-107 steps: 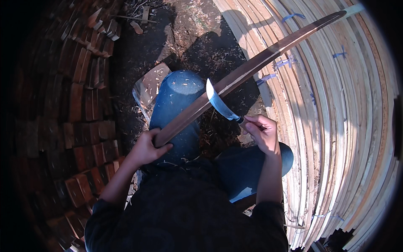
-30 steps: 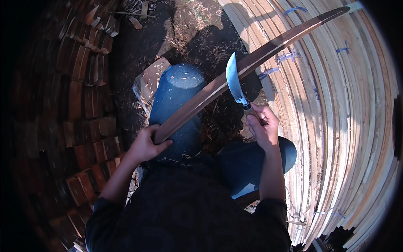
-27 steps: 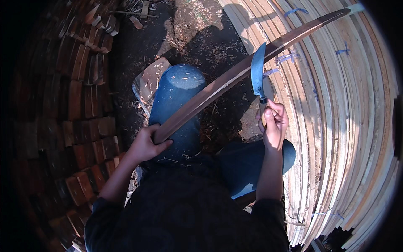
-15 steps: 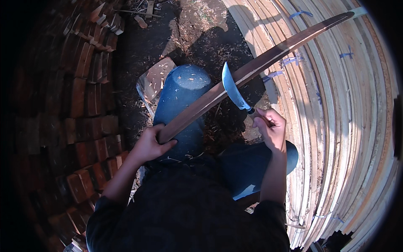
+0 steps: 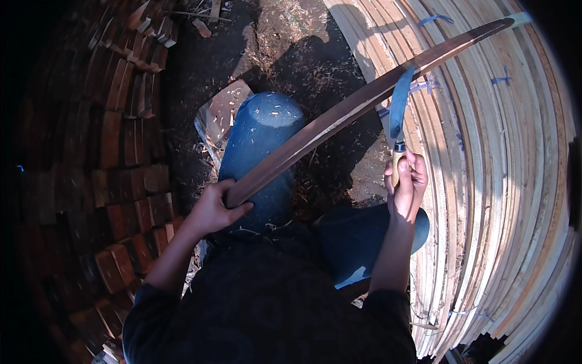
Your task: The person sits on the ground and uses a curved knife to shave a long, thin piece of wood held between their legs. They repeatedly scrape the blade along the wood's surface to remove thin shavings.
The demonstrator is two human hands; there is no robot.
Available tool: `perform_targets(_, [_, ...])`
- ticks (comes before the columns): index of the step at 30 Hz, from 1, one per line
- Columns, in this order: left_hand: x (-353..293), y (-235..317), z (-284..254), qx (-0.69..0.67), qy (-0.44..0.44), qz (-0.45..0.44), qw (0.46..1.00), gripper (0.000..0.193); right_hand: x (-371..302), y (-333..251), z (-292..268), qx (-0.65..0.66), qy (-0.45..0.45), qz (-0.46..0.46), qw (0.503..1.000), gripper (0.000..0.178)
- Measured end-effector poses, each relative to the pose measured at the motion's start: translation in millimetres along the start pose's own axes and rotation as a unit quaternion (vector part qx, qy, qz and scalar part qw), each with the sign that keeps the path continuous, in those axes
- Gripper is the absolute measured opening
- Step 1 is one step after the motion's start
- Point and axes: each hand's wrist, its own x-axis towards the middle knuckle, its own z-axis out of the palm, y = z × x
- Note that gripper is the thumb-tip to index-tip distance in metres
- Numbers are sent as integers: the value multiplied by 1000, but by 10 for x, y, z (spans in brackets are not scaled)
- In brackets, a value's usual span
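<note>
A long dark-brown wooden strip (image 5: pixel 327 124) with a pale streak along its edge slants from my left knee to the upper right. My left hand (image 5: pixel 216 206) is closed round its near end. In my right hand (image 5: pixel 407 179) is a curved knife (image 5: pixel 399 103) with a broad, bluish blade and a pale wooden handle, its fingers wrapped round that handle. The blade points away from me, its tip at the strip's lower edge beyond the strip's middle. I cannot tell whether it touches. The strip rests over my left knee (image 5: pixel 267 124), which has wood shavings on the denim.
On the right lies a large stack of long pale wooden strips (image 5: pixel 485 182) bundled with blue ties (image 5: pixel 435 20); the far end of the brown strip reaches over it. Short wooden blocks (image 5: pixel 112 212) are piled along the left. A flat board (image 5: pixel 224 112) lies beside my left knee on the shaving-strewn ground.
My right hand has moved to the right and slightly farther out along the strip, and the blade has turned from pointing up-left to upright. My left hand and the strip have stayed nearly still.
</note>
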Motion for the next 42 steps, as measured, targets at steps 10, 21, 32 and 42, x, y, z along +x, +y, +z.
perform_targets(10, [8,-18,20,-6,6,-2,1000,32,-7,130,-1,-82,-40,-19,996,23])
perform_targets(21, [-1,-11,2,-9,3,-6,1000,32,10,125,43,-69,-10,5,998,22])
perform_targets(32, [10,-10,-10,-10,-4,0,1000,32,-47,90,101,-210,-92,-31,973,17])
perform_targets(42, [12,20,-9,-16,-1,-4,1000,32,-44,48,42,-185,-113,47,975,18])
